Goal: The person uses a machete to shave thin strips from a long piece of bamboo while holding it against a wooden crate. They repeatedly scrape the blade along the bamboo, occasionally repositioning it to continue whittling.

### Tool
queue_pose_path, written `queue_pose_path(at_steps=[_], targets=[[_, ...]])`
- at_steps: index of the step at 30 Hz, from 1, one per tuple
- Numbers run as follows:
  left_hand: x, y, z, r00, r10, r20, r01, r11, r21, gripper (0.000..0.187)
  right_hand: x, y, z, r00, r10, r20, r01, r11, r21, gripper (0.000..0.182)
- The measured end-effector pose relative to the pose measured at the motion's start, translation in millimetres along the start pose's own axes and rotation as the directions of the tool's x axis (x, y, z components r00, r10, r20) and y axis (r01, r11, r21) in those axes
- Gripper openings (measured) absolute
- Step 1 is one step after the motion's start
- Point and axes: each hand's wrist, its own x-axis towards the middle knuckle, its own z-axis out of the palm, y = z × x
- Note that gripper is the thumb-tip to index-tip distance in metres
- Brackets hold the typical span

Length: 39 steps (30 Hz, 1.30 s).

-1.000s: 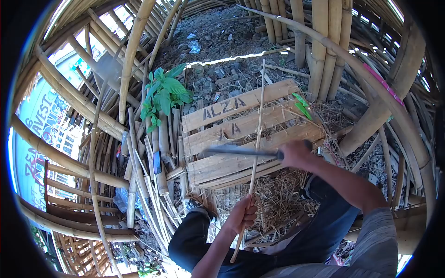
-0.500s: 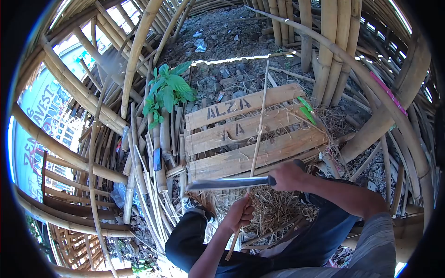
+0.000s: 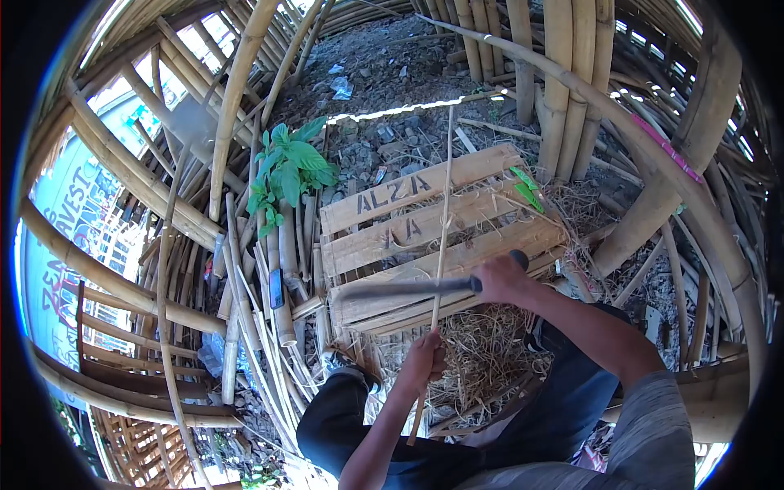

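My left hand [image 3: 423, 359] is closed around the lower part of a long, thin bamboo strip [image 3: 446, 208]. The strip runs up and away from me over a slatted wooden crate [image 3: 371, 204] lettered "ALZA". In my right hand [image 3: 501, 279] is the dark handle of a machete [image 3: 392, 289]. Its blade, smeared by motion, points left and crosses the strip above my left hand. Curled shavings [image 3: 482, 359] lie between my legs, and thin curls are scattered on the crate. A bright green object [image 3: 529, 191] rests on the crate's right end.
A phone [image 3: 276, 287] lies on bamboo poles to the left, near a leafy plant [image 3: 290, 170]. Upright bamboo posts [image 3: 563, 98] stand at the back right. A long curved pole [image 3: 604, 102] with pink wrapping arches along the right. Rubble ground [image 3: 367, 82] stretches behind the crate.
My right hand and the machete have moved up along the strip, away from my left hand. The whole view has shifted slightly. My left hand still grips the strip.
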Motion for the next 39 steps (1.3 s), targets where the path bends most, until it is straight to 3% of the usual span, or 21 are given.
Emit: queue_pose_path(at_steps=[1,3,4,5,7,11,13,17,19,23,26,27,29,30,31,33,35,37,39], targets=[[-6.3,-10.6,-1.3,0.999,0.008,0.047,-0.007,1.000,-0.029,0.030,2.6,5.4,-6.5,0.991,0.132,-0.018,-0.131,0.990,0.047,0.026],[-12.5,-7.6,-7.9,0.995,0.035,0.093,-0.031,0.999,-0.038,0.031,1.3,33.8,-24.7,0.981,0.162,-0.103,-0.158,0.986,0.050,0.024],[-13.9,0.1,-10.9,0.986,-0.043,0.160,0.055,0.996,-0.067,0.032,-0.2,39.5,-31.1,0.965,0.196,-0.173,-0.190,0.980,0.055,0.024],[-11.4,7.5,-9.2,0.964,-0.110,0.241,0.136,0.986,-0.097,0.033,0.2,39.0,-34.2,0.961,0.197,-0.194,-0.191,0.980,0.047,0.024],[-14.0,3.8,-4.9,0.958,-0.120,0.262,0.151,0.983,-0.100,0.035,-9.0,32.0,-19.6,0.963,0.214,-0.164,-0.203,0.976,0.080,0.025],[1.6,-2.9,-15.5,0.965,-0.086,0.249,0.117,0.987,-0.109,0.038,-21.8,-1.4,16.4,0.983,0.135,-0.122,-0.115,0.981,0.154,0.027],[-0.4,-2.7,-17.8,0.969,-0.086,0.230,0.118,0.985,-0.129,0.038,-37.7,-24.0,10.9,0.998,-0.014,-0.069,0.022,0.991,0.130,0.026],[-10.4,-2.1,-18.4,0.946,-0.169,0.276,0.230,0.951,-0.208,0.039,-36.7,-30.3,-4.0,0.993,-0.113,0.014,0.113,0.994,0.010,0.024],[-13.7,-6.0,-23.1,0.924,-0.220,0.313,0.302,0.922,-0.243,0.039,-19.7,-14.9,-8.1,1.000,0.003,0.012,-0.004,0.998,0.066,0.024],[-4.0,3.2,-29.4,0.879,-0.180,0.442,0.355,0.865,-0.354,0.035,-3.7,7.0,-15.1,0.985,0.162,-0.056,-0.156,0.983,0.095,0.025],[-4.9,1.0,-37.6,0.792,-0.096,0.603,0.470,0.727,-0.501,0.036,-7.5,-3.4,-11.1,0.989,0.128,-0.069,-0.117,0.982,0.147,0.025],[-6.3,6.2,-39.1,0.790,-0.112,0.603,0.476,0.732,-0.488,0.036,-12.9,-10.3,-6.6,0.990,0.106,-0.088,-0.090,0.982,0.168,0.025],[-12.8,11.9,-42.5,0.747,-0.066,0.662,0.559,0.602,-0.570,0.035,-18.5,-20.6,-0.4,0.991,0.084,-0.101,-0.062,0.977,0.202,0.024],[-14.3,12.3,-43.5,0.716,-0.026,0.698,0.596,0.543,-0.592,0.034,-21.7,-25.5,0.5,0.996,-0.004,-0.084,0.017,0.988,0.152,0.025],[-19.3,9.6,-43.0,0.720,-0.034,0.693,0.597,0.538,-0.595,0.034,-24.0,-27.9,2.8,0.994,-0.093,-0.062,0.099,0.990,0.103,0.025],[-37.7,0.4,-36.9,0.685,-0.004,0.728,0.622,0.525,-0.581,0.034,-9.4,-2.3,-11.2,0.993,-0.115,-0.037,0.118,0.989,0.092,0.026],[-43.8,-3.4,-33.9,0.710,-0.034,0.703,0.607,0.536,-0.587,0.034,7.3,27.1,-16.7,0.966,0.254,-0.038,-0.234,0.932,0.277,0.024],[-36.7,4.7,-27.4,0.758,-0.085,0.647,0.589,0.514,-0.623,0.035,-0.9,26.3,-23.0,0.971,0.225,-0.080,-0.202,0.952,0.232,0.023],[-31.9,1.4,-26.8,0.733,-0.052,0.678,0.605,0.504,-0.616,0.035,-6.9,22.8,-22.6,0.976,0.187,-0.111,-0.167,0.972,0.165,0.022]])
